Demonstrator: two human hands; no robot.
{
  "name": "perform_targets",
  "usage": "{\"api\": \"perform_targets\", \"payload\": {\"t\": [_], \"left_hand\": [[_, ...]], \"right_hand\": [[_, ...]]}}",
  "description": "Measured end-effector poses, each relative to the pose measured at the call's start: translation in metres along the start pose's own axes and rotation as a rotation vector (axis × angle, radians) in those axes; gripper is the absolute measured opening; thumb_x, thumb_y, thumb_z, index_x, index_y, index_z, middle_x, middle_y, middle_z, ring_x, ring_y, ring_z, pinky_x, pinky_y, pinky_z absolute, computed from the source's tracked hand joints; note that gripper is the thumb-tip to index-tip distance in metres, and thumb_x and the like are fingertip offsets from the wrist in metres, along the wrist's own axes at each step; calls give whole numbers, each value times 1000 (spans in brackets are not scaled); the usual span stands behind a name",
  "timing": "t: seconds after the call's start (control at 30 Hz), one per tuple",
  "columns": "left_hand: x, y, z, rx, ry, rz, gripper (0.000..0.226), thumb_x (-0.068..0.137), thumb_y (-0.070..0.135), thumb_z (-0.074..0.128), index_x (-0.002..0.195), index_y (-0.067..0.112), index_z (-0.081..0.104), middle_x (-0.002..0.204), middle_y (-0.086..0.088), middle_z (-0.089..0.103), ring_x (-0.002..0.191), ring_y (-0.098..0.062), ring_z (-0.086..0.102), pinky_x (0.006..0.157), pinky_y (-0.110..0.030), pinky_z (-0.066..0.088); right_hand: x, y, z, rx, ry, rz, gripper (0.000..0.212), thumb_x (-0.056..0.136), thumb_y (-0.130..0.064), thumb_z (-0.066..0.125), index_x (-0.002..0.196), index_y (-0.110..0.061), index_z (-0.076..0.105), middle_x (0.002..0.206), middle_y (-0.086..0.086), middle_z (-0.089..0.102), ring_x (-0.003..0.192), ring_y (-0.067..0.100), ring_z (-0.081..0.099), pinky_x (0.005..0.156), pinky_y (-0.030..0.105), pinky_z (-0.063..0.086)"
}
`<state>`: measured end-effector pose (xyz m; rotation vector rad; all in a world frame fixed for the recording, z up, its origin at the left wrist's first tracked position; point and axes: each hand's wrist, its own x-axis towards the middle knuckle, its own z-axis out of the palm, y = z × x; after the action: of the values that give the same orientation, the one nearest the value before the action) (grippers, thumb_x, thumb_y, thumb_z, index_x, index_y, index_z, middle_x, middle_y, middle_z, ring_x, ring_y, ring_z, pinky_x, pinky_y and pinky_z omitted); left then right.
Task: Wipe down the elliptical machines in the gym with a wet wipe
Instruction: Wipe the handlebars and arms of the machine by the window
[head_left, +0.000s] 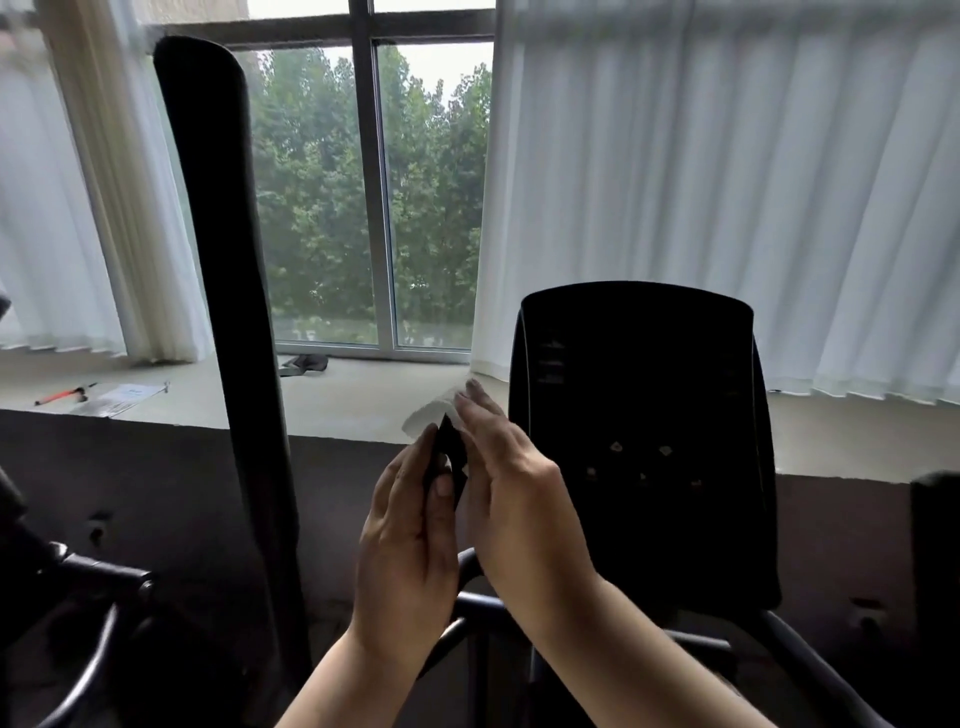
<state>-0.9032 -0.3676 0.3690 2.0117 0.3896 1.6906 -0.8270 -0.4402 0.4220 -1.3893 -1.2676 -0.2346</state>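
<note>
**Item record: hands with wipe packet at the elliptical console**

1. Left hand: raised in front of the machine, palm turned inward. Thumb and fingers pinch a small black packet, held upright.
2. Right hand: close beside the left, back of the hand to the camera, fingers extended up and forward. The fingertips lie against the wet wipe. The thumb is hidden, so whether this hand pinches the wipe cannot be told.
3. Wet wipe: white, crumpled, showing just above the packet and between the two hands, in front of the ledge. It is in the air and touches no part of the machine.
4. Elliptical console: black, upright, display dark, with small buttons faintly visible on its lower face. It stands just right of the hands.
5. Moving handlebar: tall black padded bar with a rounded top, leaning slightly, left of the hands.
6. Fixed handle tubes: dark curved tubing below the hands, partly hidden by the forearms.
7. Second grip: black, at the right edge, cut off by the frame.
8. Window ledge: pale and wide, running behind the machine. On it, at the left, lie an orange-handled tool and a printed leaflet. A dark strap-like item lies near the window frame.
9. Window: grey frame, green trees outside.
10. Curtains: white, pleated, hanging on both sides of the window down to the ledge.
</note>
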Motion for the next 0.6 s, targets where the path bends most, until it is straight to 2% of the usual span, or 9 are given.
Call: {"api": "perform_targets", "payload": {"t": [0.07, 0.13, 0.23, 0.3, 0.37, 0.43, 0.47, 0.53, 0.6], "left_hand": [[-2, -2, -1, -6, -1, 15, 46, 104, 26, 42, 144, 6, 53, 139, 0, 57, 130, 9, 49, 99, -4, 38], [-4, -4, -1, 1, -7, 30, 46, 104, 24, 42, 143, 3, 53, 139, -4, 58, 131, 9, 49, 100, -5, 38], [-5, -7, -1, 6, 3, 39, 46, 105, 22, 42, 141, -4, 53, 138, -10, 59, 132, 3, 50, 104, -9, 39], [-7, -8, 0, 12, 17, 49, 45, 107, 23, 41, 141, -6, 53, 138, -11, 59, 133, -4, 52, 106, -12, 40], [-12, -9, -1, 33, 26, 53, 43, 106, 18, 43, 140, -6, 53, 139, -11, 57, 134, 0, 49, 106, -11, 39], [-16, -9, -1, 47, 22, 63, 44, 106, 17, 43, 141, -7, 52, 140, -13, 55, 135, 9, 44, 105, -9, 38], [-17, -10, -2, 49, 15, 64, 46, 107, 21, 41, 142, -7, 51, 141, -15, 56, 135, 8, 44, 105, -9, 37], [-18, -12, -4, 36, -1, 63, 49, 109, 28, 37, 144, -4, 49, 140, -18, 57, 134, -4, 49, 107, -11, 38], [-19, -14, -5, 38, -4, 61, 50, 110, 29, 36, 144, -5, 49, 140, -18, 58, 132, -16, 53, 108, -14, 39]], "right_hand": [[-15, 8, 5, -18, 141, -29, 46, 107, -34, 42, 138, -5, 59, 141, 3, 59, 134, 3, 50, 111, 18, 41], [-20, 9, 5, 14, 180, 15, 42, 108, -33, 43, 137, -7, 60, 133, 0, 65, 126, 1, 57, 104, 16, 46], [-13, 4, 2, 85, 157, 152, 30, 108, -26, 45, 127, -14, 65, 111, -7, 75, 104, -4, 67, 86, 8, 47], [-12, 2, 0, 99, 137, 177, 30, 108, -24, 44, 129, -14, 63, 108, -6, 74, 102, -2, 68, 85, 11, 49], [-21, 3, 4, 47, 90, 184, 30, 108, -21, 44, 133, -14, 61, 111, -6, 73, 104, 0, 68, 87, 15, 52], [-35, 7, 5, 1, 29, 176, 30, 107, -18, 45, 134, -15, 60, 108, -11, 71, 102, -3, 68, 84, 11, 51], [-39, 7, 5, -7, 8, 172, 29, 107, -18, 46, 132, -16, 61, 105, -14, 70, 100, -4, 68, 81, 9, 50], [-37, 6, 4, 52, 26, 229, 26, 107, -19, 46, 125, -17, 64, 97, -15, 72, 93, -2, 69, 76, 10, 50], [-30, 2, 6, 156, 70, 279, 28, 107, -21, 47, 129, -17, 64, 102, -13, 73, 97, -3, 69, 81, 14, 52]]}}
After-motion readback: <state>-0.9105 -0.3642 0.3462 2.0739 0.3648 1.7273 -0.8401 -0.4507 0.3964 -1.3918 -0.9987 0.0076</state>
